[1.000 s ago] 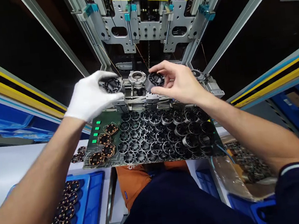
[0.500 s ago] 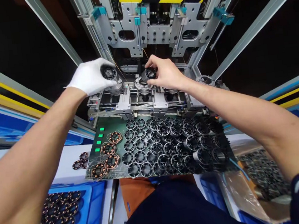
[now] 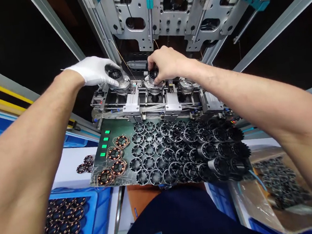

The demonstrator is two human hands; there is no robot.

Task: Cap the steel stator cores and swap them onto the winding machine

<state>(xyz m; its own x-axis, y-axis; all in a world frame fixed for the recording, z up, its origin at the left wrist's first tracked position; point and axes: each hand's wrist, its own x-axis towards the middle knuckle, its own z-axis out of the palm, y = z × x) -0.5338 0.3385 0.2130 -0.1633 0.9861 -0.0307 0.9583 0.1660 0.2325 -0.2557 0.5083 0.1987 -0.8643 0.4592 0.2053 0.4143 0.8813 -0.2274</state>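
Observation:
My left hand, in a white glove, has its fingers closed round a black motor stator core at the top of the left round metal holder. My bare right hand grips another black stator core from above. That core sits down in the middle holder, partly covered by my thumb and fingers. Below both hands, many unwound stator cores stand in rows on a green work plate. Several copper-wound stators with loose wire ends lie on its left side.
Above the holders hangs the machine's metal head plate. A third round holder stands right of my right hand. A blue bin of wound stators is at lower left, a plastic-lined box of cores at lower right. Thin wires hang near the hands.
Both hands have come down with their cores. The right one, tilted beside the middle holder before, is now upright in it; the left core is lower at its holder. The view has shifted slightly.

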